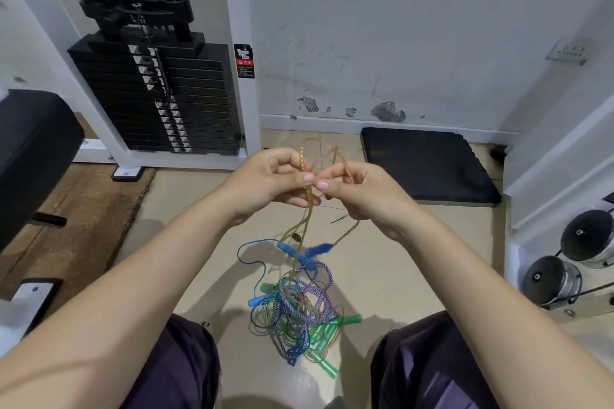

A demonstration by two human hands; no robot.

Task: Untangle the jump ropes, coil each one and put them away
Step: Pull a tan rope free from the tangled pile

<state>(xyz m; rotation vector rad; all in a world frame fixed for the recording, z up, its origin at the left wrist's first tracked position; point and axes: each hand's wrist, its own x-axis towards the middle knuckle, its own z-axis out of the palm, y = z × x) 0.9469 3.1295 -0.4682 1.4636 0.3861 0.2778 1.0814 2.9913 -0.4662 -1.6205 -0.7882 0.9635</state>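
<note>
A tangle of jump ropes [299,312] lies on the floor between my knees: a thin blue rope, a purple-white braided one, a green one with green handles [352,319] and blue handles [292,251]. A clear yellowish-orange rope [307,209] rises from the heap to chest height. My left hand [265,183] pinches one strand of it. My right hand [358,189] pinches another strand close by, fingertips of both hands almost touching. A loop of the rope arches above the hands.
A black weight stack [156,96] in a white frame stands at the back left, a black bench pad [30,149] at the far left. A black mat [428,166] lies by the wall. Dumbbells [561,272] sit on a rack at the right.
</note>
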